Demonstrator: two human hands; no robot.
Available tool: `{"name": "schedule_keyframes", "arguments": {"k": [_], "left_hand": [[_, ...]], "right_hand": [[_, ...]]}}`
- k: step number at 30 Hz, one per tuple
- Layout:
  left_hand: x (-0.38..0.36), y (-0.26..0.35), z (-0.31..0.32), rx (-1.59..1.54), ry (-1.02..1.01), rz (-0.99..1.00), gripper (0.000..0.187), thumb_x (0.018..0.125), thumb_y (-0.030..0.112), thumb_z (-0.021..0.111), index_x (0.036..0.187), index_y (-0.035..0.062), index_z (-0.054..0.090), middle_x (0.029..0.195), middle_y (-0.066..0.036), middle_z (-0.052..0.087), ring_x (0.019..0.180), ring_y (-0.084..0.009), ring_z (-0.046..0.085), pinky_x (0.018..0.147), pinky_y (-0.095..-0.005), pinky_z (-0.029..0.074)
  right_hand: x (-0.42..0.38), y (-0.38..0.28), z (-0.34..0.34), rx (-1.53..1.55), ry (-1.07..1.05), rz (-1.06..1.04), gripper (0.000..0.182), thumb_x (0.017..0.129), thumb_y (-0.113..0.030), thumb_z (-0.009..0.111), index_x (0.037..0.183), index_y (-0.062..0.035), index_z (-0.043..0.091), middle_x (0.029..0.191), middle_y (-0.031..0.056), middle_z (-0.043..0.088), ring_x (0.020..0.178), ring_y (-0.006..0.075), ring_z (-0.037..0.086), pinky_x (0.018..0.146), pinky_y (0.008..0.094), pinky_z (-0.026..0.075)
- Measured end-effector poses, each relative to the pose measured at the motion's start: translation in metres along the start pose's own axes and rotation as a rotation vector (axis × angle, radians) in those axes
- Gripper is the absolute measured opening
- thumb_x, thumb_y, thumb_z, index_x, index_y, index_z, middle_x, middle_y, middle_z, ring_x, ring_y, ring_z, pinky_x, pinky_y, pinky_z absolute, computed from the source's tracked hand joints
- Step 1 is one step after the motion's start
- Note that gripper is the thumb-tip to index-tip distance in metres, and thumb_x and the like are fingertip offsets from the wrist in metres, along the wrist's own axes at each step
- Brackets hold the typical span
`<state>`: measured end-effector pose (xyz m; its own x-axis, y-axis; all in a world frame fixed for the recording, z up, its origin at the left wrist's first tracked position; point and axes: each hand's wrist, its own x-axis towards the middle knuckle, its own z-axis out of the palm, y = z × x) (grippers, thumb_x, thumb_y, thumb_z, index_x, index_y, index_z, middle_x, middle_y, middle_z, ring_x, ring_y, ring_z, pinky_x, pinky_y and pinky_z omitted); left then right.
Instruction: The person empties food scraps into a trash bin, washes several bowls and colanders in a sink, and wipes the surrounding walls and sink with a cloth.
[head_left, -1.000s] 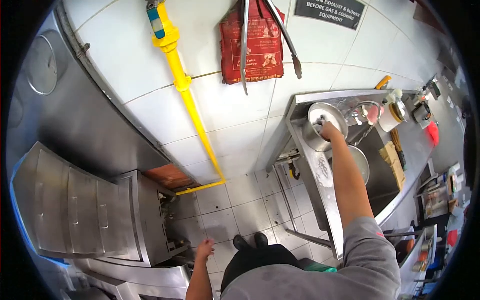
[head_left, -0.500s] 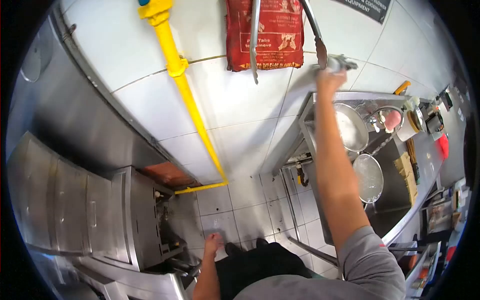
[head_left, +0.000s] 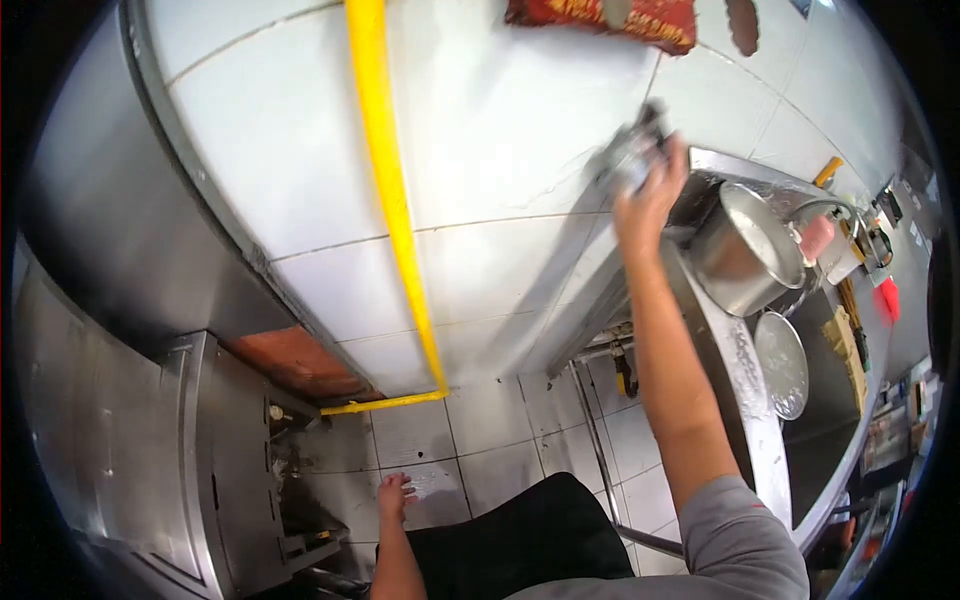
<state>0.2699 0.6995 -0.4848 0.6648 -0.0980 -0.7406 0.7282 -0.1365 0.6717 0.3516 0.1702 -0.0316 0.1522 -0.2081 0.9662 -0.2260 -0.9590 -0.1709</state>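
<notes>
The right hand (head_left: pixel 648 195) is closed round a blurred metal utensil (head_left: pixel 630 152), raised at twelve o'clock of the steel pot (head_left: pixel 745 250). The left hand (head_left: pixel 392 493) hangs empty, fingers loose. A fast swing could clip the pot's rim.

We see: commercial kitchen | steel counter (head_left: pixel 745 380), metal pot (head_left: pixel 745 250) | white tiled wall (head_left: pixel 500 200), yellow gas pipe (head_left: pixel 385 180)
</notes>
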Motion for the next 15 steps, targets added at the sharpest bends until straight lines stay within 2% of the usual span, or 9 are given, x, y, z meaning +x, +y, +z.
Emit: {"name": "schedule_keyframes", "arguments": {"k": [2, 4, 5, 6, 7, 9, 12, 14, 15], "left_hand": [[0.036, -0.01, -0.013, -0.053, 0.042, 0.081, 0.037, 0.097, 0.035, 0.05, 0.117, 0.0044, 0.051, 0.111, -0.013, 0.062, 0.087, -0.0268, 0.063, 0.07, -0.0409, 0.055], [0.071, -0.015, -0.021, -0.071, 0.056, 0.113, 0.033, 0.096, 0.033, 0.052, 0.114, 0.0063, 0.053, 0.108, -0.011, 0.063, 0.083, -0.0252, 0.062, 0.066, -0.0388, 0.054], [0.088, -0.015, -0.02, -0.083, 0.056, 0.14, 0.029, 0.095, 0.032, 0.055, 0.111, 0.0082, 0.055, 0.104, -0.01, 0.064, 0.079, -0.0236, 0.062, 0.063, -0.0368, 0.053], [0.101, -0.015, -0.019, -0.087, 0.06, 0.15, 0.029, 0.095, 0.032, 0.055, 0.111, 0.0082, 0.055, 0.104, -0.01, 0.064, 0.079, -0.0236, 0.062, 0.063, -0.0368, 0.053], [0.11, -0.012, -0.019, -0.045, 0.076, 0.185, 0.03, 0.095, 0.033, 0.055, 0.111, 0.0077, 0.055, 0.104, -0.01, 0.064, 0.08, -0.0229, 0.062, 0.063, -0.0363, 0.053], [0.131, -0.008, -0.019, -0.014, 0.102, 0.244, 0.031, 0.095, 0.034, 0.055, 0.11, 0.0072, 0.055, 0.104, -0.01, 0.064, 0.08, -0.0223, 0.061, 0.063, -0.0359, 0.053], [0.157, -0.01, -0.021, 0.034, 0.082, 0.352, 0.031, 0.095, 0.034, 0.054, 0.109, 0.0064, 0.055, 0.104, -0.01, 0.064, 0.08, -0.021, 0.061, 0.064, -0.0346, 0.052], [0.161, -0.015, -0.026, 0.097, 0.086, 0.344, 0.03, 0.095, 0.033, 0.055, 0.109, 0.0061, 0.056, 0.103, -0.009, 0.064, 0.079, -0.0199, 0.061, 0.064, -0.033, 0.052], [0.162, -0.016, -0.027, 0.091, 0.092, 0.344, 0.03, 0.095, 0.033, 0.055, 0.109, 0.0061, 0.056, 0.103, -0.009, 0.064, 0.079, -0.0199, 0.061, 0.064, -0.033, 0.052]], "right_hand": [[0.034, -0.025, 0.023, 0.2, 0.156, 0.02, 0.056, 0.078, -0.003, 0.069, 0.13, -0.0041, 0.048, 0.152, 0.0178, 0.029, 0.14, 0.0418, 0.024, 0.115, 0.0494, 0.021], [0.032, -0.076, 0.047, 0.267, 0.187, -0.158, 0.067, 0.074, -0.004, 0.068, 0.137, -0.0067, 0.044, 0.147, 0.016, 0.038, 0.14, 0.0404, 0.026, 0.118, 0.0488, 0.015], [0.013, -0.098, 0.056, 0.296, 0.082, -0.298, 0.07, 0.071, -0.007, 0.069, 0.137, -0.0073, 0.045, 0.145, 0.0161, 0.04, 0.14, 0.0393, 0.027, 0.118, 0.0503, 0.016], [-0.02, -0.124, 0.059, 0.229, -0.101, -0.368, 0.063, 0.075, -0.007, 0.063, 0.136, -0.0079, 0.047, 0.145, 0.0136, 0.041, 0.139, 0.0377, 0.03, 0.117, 0.0515, 0.019], [-0.07, -0.129, 0.071, 0.166, -0.185, -0.558, 0.055, 0.081, -0.008, 0.056, 0.135, -0.0078, 0.048, 0.145, 0.0106, 0.042, 0.137, 0.0355, 0.034, 0.115, 0.0514, 0.024], [-0.171, -0.109, 0.085, 0.27, -0.414, -0.903, 0.052, 0.085, -0.009, 0.053, 0.136, -0.0093, 0.047, 0.147, 0.007, 0.04, 0.138, 0.0302, 0.035, 0.115, 0.049, 0.027], [-0.264, -0.058, 0.073, 0.215, -0.534, -1.018, 0.052, 0.085, -0.008, 0.052, 0.137, -0.0111, 0.047, 0.148, 0.0066, 0.039, 0.138, 0.0283, 0.035, 0.114, 0.0473, 0.028], [-0.279, -0.047, 0.069, 0.133, -0.586, -0.888, 0.054, 0.084, -0.007, 0.051, 0.138, -0.0124, 0.047, 0.148, 0.0075, 0.04, 0.139, 0.0305, 0.033, 0.113, 0.0482, 0.029], [-0.262, -0.042, 0.085, 0.1, -0.525, -0.799, 0.056, 0.083, -0.008, 0.054, 0.139, -0.0133, 0.046, 0.15, 0.0077, 0.038, 0.14, 0.0321, 0.032, 0.114, 0.0493, 0.027]]}}
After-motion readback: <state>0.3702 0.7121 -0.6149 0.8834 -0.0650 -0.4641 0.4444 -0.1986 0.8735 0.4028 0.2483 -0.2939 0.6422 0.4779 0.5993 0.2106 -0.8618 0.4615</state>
